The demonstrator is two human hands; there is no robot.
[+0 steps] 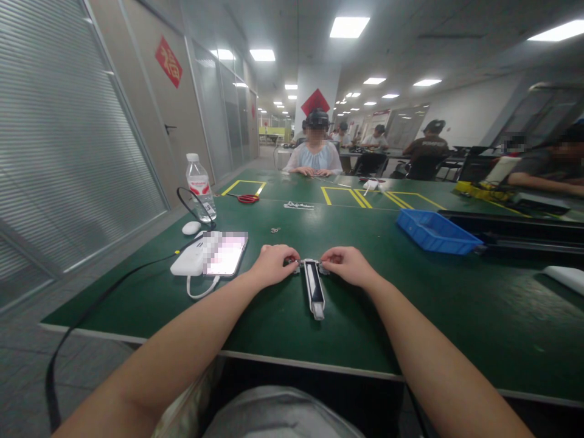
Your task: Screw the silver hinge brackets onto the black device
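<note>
A long white piece with a black strip down its middle [313, 286] lies on the green table in front of me, its narrow pale end pointing my way. Small metal-looking parts stick out on both sides of its far end. My left hand [276, 263] pinches the left one between thumb and fingers. On the opposite side, my right hand [347, 264] pinches the right one in the same manner. The fingertips cover much of these parts, so their exact kind cannot be made out.
Left of my hands are a lit phone [227, 254], a white power bank [189, 258] with a cable, and a water bottle [201, 187]. Red-handled scissors [249, 199] lie farther back. A blue tray [435, 232] stands right. Across the table sits a person [314, 155].
</note>
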